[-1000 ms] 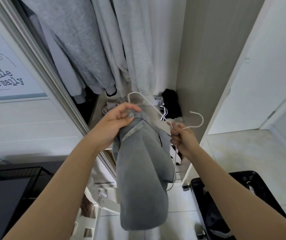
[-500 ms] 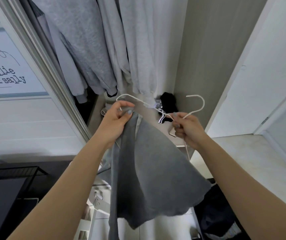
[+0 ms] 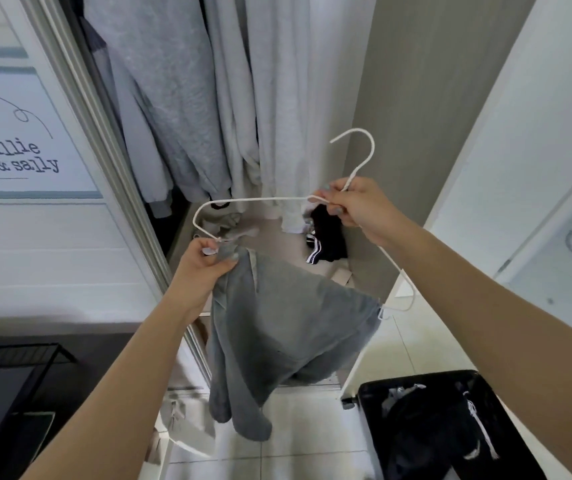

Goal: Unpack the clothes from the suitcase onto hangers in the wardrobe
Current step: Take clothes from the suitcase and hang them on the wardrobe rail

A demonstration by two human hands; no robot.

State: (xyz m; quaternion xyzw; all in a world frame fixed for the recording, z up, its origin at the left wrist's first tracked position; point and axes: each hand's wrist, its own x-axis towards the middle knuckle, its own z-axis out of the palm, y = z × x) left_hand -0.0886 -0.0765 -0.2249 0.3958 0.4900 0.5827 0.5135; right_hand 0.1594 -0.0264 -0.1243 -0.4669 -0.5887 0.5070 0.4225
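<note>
The right hand point(image 3: 353, 206) pinches the white wire hanger point(image 3: 260, 199) at its neck, where the hook rises from the two shoulders. This grip likely keeps the frame level and the hook free for the rail. The left hand point(image 3: 204, 268) is clenched on the edge of a grey garment point(image 3: 288, 334), right at the hanger's left corner. It seems to be drawing the cloth along the frame so that it spreads instead of bunching.

The garment stretches from that corner to the hanger's far right tip and droops below the hanger in loose folds. It looks only partly seated and could slide off if let go.

Behind and above the hanger, grey sweatshirts point(image 3: 173, 81) and pale garments point(image 3: 277, 98) hang close together in the wardrobe point(image 3: 433, 98). A gap will probably have to be found among them. A black item with white stripes point(image 3: 326, 237) lies just behind the hanger on the wardrobe's floor. Below and to the right of the hanger, the black suitcase point(image 3: 416, 377) lies open on the tiles with dark clothes still in it. A "millie & sally" sign point(image 3: 17, 133) is well to the hanger's left.
</note>
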